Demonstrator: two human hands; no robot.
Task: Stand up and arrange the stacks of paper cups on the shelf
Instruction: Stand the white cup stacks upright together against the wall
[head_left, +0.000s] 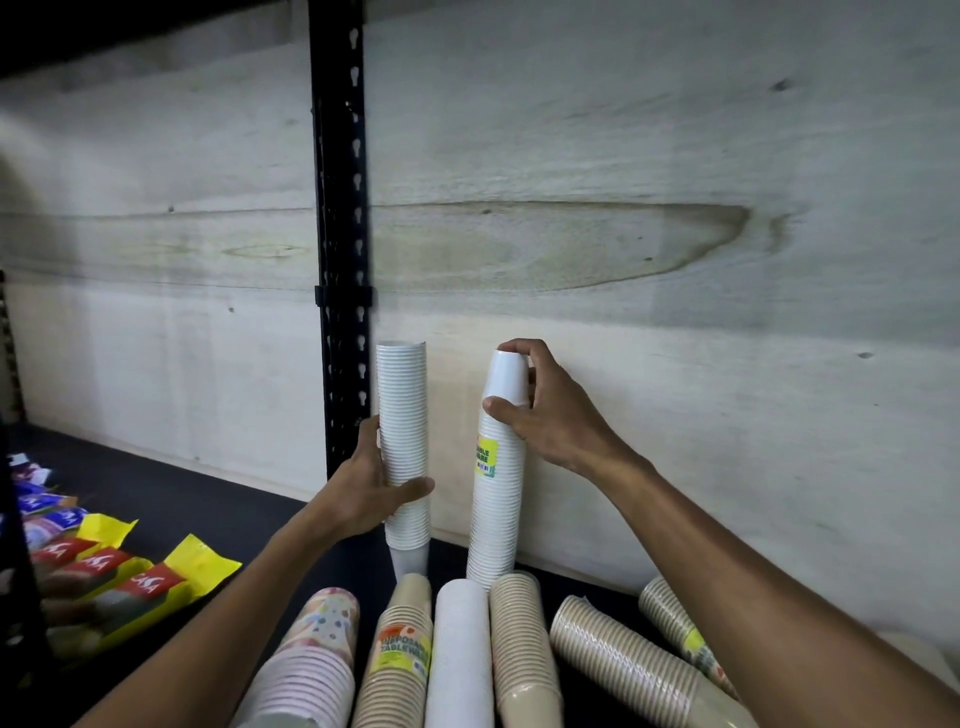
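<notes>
Head view: hands each gripping an upright white cup stack (402, 441) on dark shelf (171, 493), plywood behind.

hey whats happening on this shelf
A person is standing stacks of paper cups upright against the pale plywood back wall of a black shelf. The left hand grips a tall white cup stack around its middle, mouth end up. The right hand holds the top of a second white stack with a yellow label, base end up. In front, beige, white and patterned cup stacks lie on their sides. Red and yellow packets lie at the left.
</notes>
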